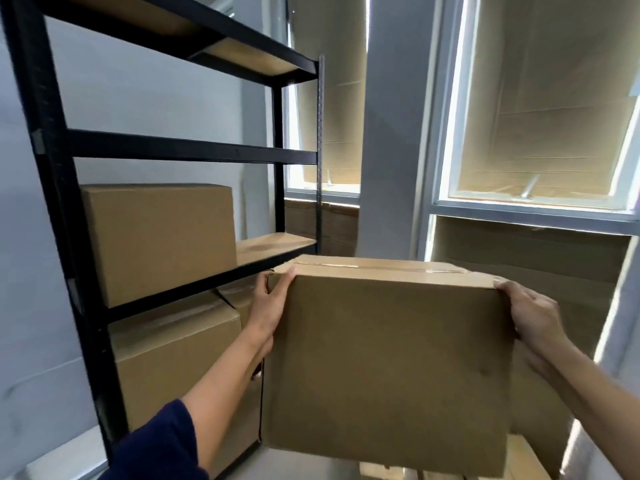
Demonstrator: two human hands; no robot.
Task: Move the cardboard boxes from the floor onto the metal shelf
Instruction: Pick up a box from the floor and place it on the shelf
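While we hold the taped box [388, 372] off the floor, left hand [272, 308] and right hand [535, 317] gripping its upper corners, we should keep it level and slide it onto the shelf [277, 244] beside the stored box [159, 240].

Dim backlit room, soft wide-angle blur

Held box [388, 368] sits right of the metal shelf [194, 150]; one box [159, 240] on a shelf board, two boxes [173, 362] beneath.
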